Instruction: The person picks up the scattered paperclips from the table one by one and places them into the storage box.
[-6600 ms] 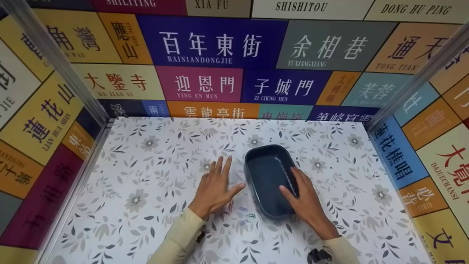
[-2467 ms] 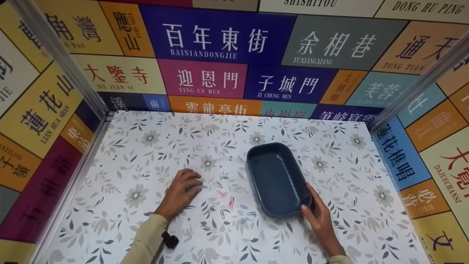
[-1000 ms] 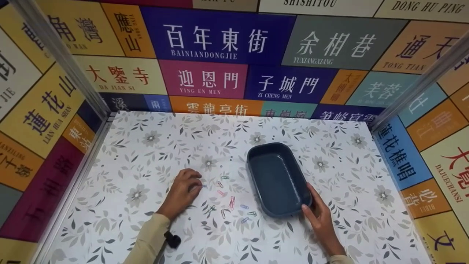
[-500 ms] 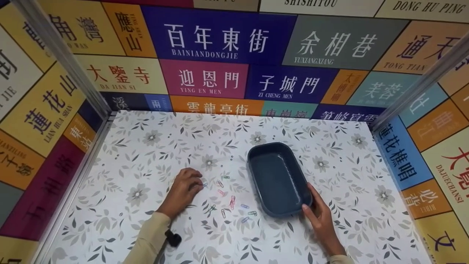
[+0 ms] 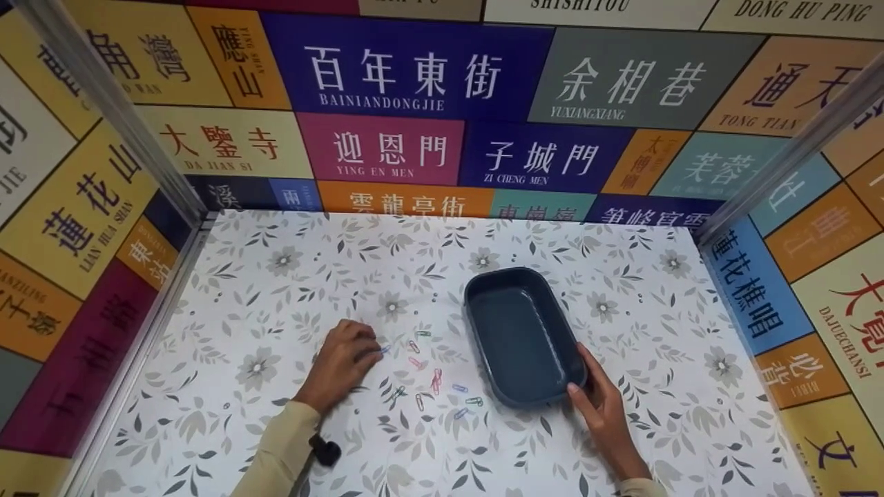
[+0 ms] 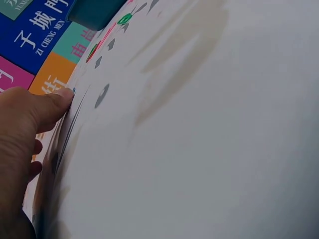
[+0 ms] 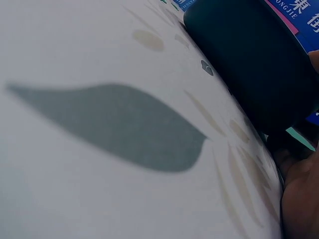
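Observation:
My left hand (image 5: 340,362) is low over the table with its fingers curled, thumb and fingertips at a small blue paper clip (image 5: 385,351), whose end shows past them. In the left wrist view the thumb (image 6: 59,102) has a speck of blue at its tip. My right hand (image 5: 602,411) grips the near right corner of a deep, dark blue dish (image 5: 518,338), thumb at the rim and fingers along the outer side. Nothing lies inside the dish. Between hand and dish, several loose paper clips are scattered, among them a pink clip (image 5: 415,362) and a green clip (image 5: 474,401).
The table (image 5: 276,304) wears a white cover with grey leaves and flowers. Panels with coloured signs (image 5: 407,69) enclose it at the back and both sides, with metal posts (image 5: 131,117) at the corners.
From beside the dish, my spread left hand has moved left and curled at the blue paper clip. My right hand has slid to the dish's near corner. Over the last second, little differs.

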Available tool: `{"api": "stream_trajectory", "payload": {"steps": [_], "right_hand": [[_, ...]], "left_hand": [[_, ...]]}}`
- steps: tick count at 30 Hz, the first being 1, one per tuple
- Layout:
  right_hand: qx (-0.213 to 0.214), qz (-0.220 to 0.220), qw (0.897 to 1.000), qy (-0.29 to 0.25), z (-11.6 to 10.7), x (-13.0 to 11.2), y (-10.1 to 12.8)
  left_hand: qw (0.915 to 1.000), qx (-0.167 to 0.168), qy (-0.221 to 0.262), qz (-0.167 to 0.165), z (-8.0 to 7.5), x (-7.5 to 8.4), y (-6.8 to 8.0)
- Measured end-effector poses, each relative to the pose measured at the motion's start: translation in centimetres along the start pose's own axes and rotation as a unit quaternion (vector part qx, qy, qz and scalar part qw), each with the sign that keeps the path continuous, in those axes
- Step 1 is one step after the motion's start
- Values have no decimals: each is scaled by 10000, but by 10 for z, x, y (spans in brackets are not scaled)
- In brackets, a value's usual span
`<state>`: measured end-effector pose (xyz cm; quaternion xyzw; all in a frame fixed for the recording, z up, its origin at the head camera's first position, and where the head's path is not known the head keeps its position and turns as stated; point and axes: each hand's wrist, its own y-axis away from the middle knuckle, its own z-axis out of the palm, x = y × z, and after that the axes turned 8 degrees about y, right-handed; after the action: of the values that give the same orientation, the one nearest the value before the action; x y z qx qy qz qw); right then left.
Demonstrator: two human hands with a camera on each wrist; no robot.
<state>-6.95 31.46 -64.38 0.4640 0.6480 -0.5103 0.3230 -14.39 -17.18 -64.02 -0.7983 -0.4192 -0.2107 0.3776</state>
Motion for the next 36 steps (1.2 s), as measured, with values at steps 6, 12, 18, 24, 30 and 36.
{"api": "stream_trajectory", "payload": {"steps": [6, 12, 18, 24, 30, 36], "right_hand": [[15, -298, 9996, -7, 0, 2, -1], [22, -387, 9992, -13, 0, 1, -2], [85, -69, 9999, 124, 0, 1, -1], [82, 2, 9999, 58, 0, 0, -1], [14, -255, 9997, 11, -1, 0, -3], [19, -243, 9997, -60, 0, 0, -2]], "left_hand": [[9999, 23, 51, -158, 4, 3, 1], [9989, -52, 190, -423, 6, 3, 1], [9987, 12, 131, -501, 7, 5, -1], [9981, 83, 94, -602, 8, 6, -2], [9988, 117, 12, -477, 9, 6, -3], [9983, 130, 75, -562, 9, 5, -2]]}}
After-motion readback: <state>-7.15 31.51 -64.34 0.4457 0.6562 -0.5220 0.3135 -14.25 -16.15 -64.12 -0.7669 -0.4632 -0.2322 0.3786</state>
